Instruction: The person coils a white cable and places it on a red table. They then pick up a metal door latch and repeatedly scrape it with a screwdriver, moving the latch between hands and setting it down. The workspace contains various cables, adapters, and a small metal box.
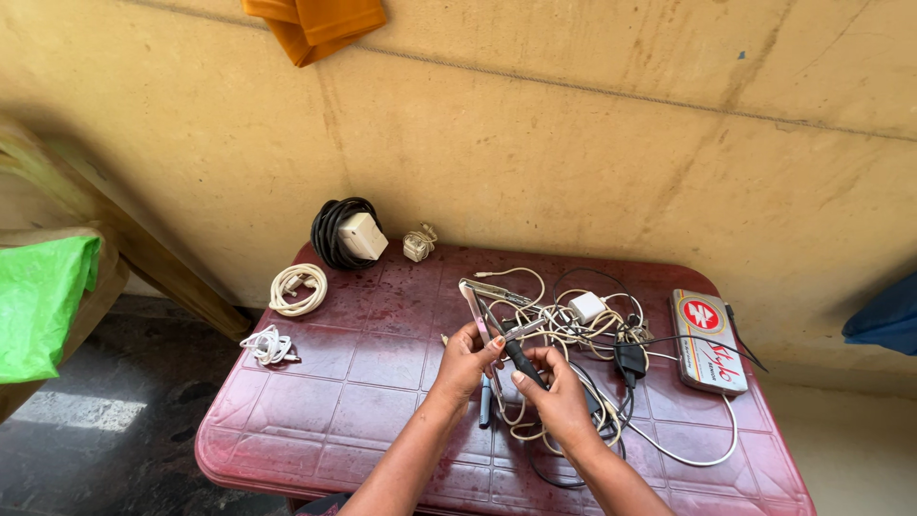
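Both hands are working over a maroon plastic table, at the near edge of a tangle of cables. The left hand is pinching a thin flat cable end that is rising up and away from its fingertips. The right hand, just beside the left, is gripping a black plug that is sticking out from between thumb and fingers toward the left hand; the two hands are nearly touching. A white adapter is sitting in the tangle beyond the right hand, and a flat grey box is lying farther out to that hand's right. What looks like a dark pen is lying under the hands, though it is mostly hidden. Well beyond the left hand are lying a coiled cream cable, a small white bundle, and a black coil with a white charger.
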